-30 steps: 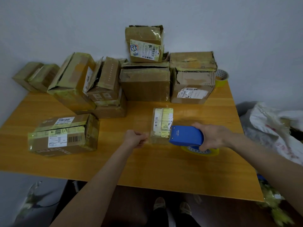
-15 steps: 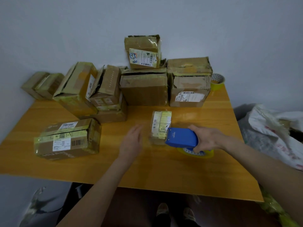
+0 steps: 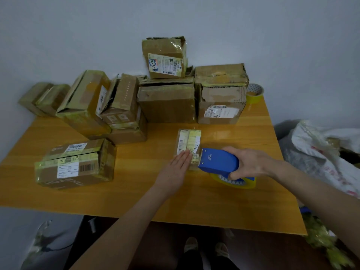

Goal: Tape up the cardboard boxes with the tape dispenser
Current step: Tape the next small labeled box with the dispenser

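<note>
Spanning most of the view, the orange-brown wooden table (image 3: 136, 195) carries all the cardboard. Along its far edge, against the pale wall, stands a row of worn cardboard boxes (image 3: 167, 104), some leaning, one perched on top with a white label. A crumpled white bag (image 3: 327, 152) lies off the table to my right. Nearer, toward my left, a labelled box (image 3: 76, 164) wrapped in yellowish tape lies on its own, well apart from the row. At the table's middle sits the small box (image 3: 188, 141), its top covered with white and yellow labels and glossy tape. My left hand (image 3: 175, 170) lies flat on the near left part of that top, fingers straight and together, pressing down and gripping nothing. My right hand (image 3: 251, 162) wraps fingers and thumb round the blue tape dispenser (image 3: 219, 162), whose front edge touches the small box's near right corner. Its yellow tape roll (image 3: 243, 184) shows beneath my hand; whether it rests on the table I cannot tell. A spare yellow roll (image 3: 254, 93) stands at the far right corner, just beside the box row.
</note>
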`<state>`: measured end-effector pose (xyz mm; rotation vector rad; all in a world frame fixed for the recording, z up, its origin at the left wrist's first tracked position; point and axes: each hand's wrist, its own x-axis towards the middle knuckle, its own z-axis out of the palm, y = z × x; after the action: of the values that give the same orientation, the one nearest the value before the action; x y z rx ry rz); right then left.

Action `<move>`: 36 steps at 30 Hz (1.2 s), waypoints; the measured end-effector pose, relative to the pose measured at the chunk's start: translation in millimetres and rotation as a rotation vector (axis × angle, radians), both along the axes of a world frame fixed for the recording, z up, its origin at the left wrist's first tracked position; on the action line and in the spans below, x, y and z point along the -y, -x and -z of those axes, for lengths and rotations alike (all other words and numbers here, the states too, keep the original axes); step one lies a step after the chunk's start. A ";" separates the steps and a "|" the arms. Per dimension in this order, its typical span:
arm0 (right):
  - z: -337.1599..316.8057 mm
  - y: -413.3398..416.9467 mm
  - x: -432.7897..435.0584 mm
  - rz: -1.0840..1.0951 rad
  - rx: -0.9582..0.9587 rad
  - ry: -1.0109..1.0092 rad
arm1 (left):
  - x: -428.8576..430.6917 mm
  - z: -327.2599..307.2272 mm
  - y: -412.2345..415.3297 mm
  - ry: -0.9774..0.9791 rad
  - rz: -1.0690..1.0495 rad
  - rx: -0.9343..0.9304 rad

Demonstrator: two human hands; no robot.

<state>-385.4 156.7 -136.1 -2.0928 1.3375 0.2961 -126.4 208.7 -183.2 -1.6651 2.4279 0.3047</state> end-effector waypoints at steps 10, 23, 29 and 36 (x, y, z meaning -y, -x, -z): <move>-7.4 22.6 4.4 -0.056 -0.186 -0.006 | 2.7 5.8 -6.8 0.017 -0.012 -0.069; -4.2 -52.1 37.1 -0.152 -0.388 -0.093 | 5.2 12.9 -11.5 0.019 0.009 -0.156; -8.9 -58.5 46.2 -0.097 -0.376 -0.197 | 4.8 16.6 -10.6 0.041 0.015 -0.160; -5.5 -51.2 38.5 0.054 -0.388 -0.192 | 1.6 8.4 -10.1 0.017 0.008 -0.152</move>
<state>-334.1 118.3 -130.6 -1.8959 1.5132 0.8080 -116.2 207.0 -191.7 -1.6963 2.5519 0.4252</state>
